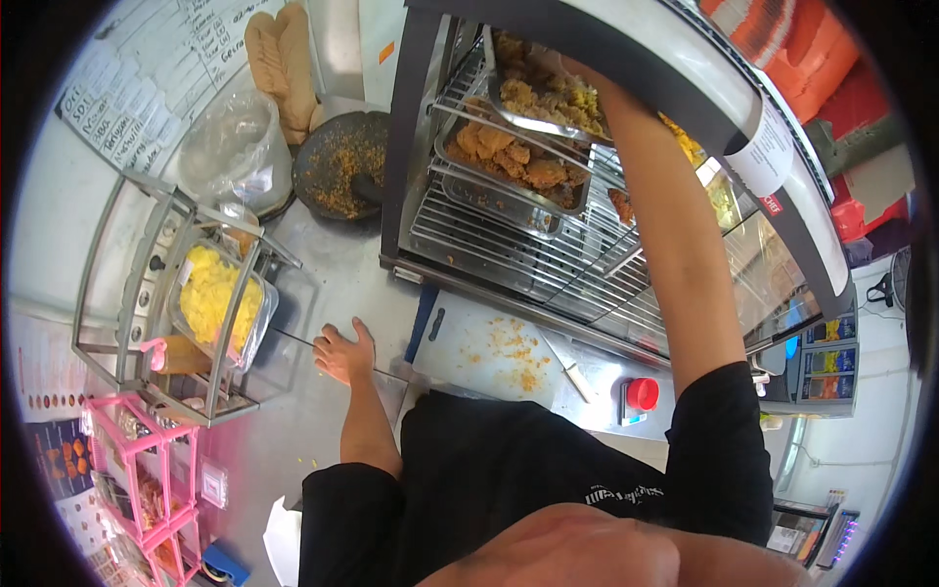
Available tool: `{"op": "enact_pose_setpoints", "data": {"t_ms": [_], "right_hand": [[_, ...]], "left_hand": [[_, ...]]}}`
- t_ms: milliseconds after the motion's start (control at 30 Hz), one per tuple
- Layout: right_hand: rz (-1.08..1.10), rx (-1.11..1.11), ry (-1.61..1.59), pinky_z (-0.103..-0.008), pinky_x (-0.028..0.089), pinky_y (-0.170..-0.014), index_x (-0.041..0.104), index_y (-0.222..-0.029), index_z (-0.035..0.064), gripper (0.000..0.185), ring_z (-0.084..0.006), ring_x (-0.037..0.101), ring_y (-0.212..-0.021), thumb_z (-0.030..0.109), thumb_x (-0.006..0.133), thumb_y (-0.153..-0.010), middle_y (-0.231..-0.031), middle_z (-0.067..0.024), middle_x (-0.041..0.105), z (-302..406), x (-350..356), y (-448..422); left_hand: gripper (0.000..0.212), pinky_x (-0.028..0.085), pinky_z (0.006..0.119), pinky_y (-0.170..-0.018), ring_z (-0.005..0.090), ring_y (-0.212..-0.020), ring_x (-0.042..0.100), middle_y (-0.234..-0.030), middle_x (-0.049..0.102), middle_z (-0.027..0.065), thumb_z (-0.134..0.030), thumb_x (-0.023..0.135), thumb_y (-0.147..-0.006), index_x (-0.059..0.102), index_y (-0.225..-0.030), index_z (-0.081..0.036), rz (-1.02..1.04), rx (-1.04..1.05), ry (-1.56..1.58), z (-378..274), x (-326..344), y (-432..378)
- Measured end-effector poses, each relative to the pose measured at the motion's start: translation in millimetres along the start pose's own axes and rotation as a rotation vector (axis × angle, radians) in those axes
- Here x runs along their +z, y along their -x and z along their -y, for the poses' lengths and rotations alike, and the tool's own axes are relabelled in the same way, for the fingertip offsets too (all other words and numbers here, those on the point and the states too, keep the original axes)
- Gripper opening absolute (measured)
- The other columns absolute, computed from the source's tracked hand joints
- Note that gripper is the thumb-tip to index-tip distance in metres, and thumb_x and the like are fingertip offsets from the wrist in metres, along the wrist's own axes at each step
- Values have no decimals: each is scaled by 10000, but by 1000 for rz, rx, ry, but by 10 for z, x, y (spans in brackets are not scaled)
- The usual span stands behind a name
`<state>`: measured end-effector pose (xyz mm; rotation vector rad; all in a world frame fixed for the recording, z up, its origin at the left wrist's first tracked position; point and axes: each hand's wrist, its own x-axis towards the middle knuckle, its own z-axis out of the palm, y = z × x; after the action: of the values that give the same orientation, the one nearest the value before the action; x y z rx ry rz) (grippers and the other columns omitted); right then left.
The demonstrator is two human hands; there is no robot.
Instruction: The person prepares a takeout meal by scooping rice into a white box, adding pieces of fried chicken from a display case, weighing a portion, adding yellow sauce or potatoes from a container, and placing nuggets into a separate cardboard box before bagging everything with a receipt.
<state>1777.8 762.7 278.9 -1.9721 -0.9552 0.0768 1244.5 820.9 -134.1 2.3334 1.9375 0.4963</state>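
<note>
My left hand point(345, 356) rests on the steel counter point(315, 411), fingers spread, with nothing in it. My right arm reaches into a heated display cabinet point(506, 260). At its upper tray point(539, 126) of fried chicken pieces point(528, 95), my right hand point(568, 64) is mostly hidden by the cabinet's top frame; whether it grips anything does not show. Below that, a second metal tray point(579, 197) holds larger browned fried chicken pieces point(513, 154). A single chicken piece point(621, 205) lies on the wire rack beside my forearm.
A white cutting board point(469, 359) with crumbs, a knife point(576, 378) and a red-lidded item point(642, 394) lie before me. A stone mortar point(337, 165) stands left of the cabinet. Further left are a metal rack point(213, 400), a tub of yellow food point(220, 293) and a pink shelf point(139, 447).
</note>
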Motion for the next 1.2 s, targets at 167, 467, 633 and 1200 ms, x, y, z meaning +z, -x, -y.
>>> {"op": "enact_pose_setpoints", "data": {"t_ms": [167, 467, 633, 1200], "right_hand": [[92, 118, -587, -404, 570, -1098, 621, -1337, 90, 307, -328, 593, -1278, 226, 556, -1070, -1412, -144, 558, 85, -47, 55], [217, 228, -1354, -405, 582, -1089, 615, -1334, 78, 312, -334, 591, -1278, 236, 564, -1069, -1412, -151, 548, 220, -30, 552], [24, 248, -1546, -406, 589, -1084, 611, -1332, 72, 315, -337, 590, -1277, 241, 568, -1069, -1412, -155, 542, 108, -68, 963], [31, 264, -1756, -377, 593, -1032, 586, -1259, 21, 280, -284, 653, -1147, 128, 678, -1018, -1191, -149, 639, 1055, -77, 3265]], "left_hand": [[547, 415, 473, -875, 343, -1046, 563, -1072, 585, 140, -599, 652, -886, 626, -1071, -85, 21, -6, -33, 15, 5, 1], [561, 412, 473, -885, 334, -1086, 547, -1089, 586, 145, -620, 611, -902, 631, -1066, -84, 26, -8, -36, 65, 80, 27], [575, 412, 470, -889, 333, -1085, 548, -1090, 587, 146, -626, 606, -904, 630, -1077, -78, 60, 3, -50, -27, 3, 56], [660, 432, 491, -889, 360, -1068, 575, -1082, 600, 166, -698, 551, -895, 612, -1075, -65, 39, 159, -117, -51, 171, 113]]}}
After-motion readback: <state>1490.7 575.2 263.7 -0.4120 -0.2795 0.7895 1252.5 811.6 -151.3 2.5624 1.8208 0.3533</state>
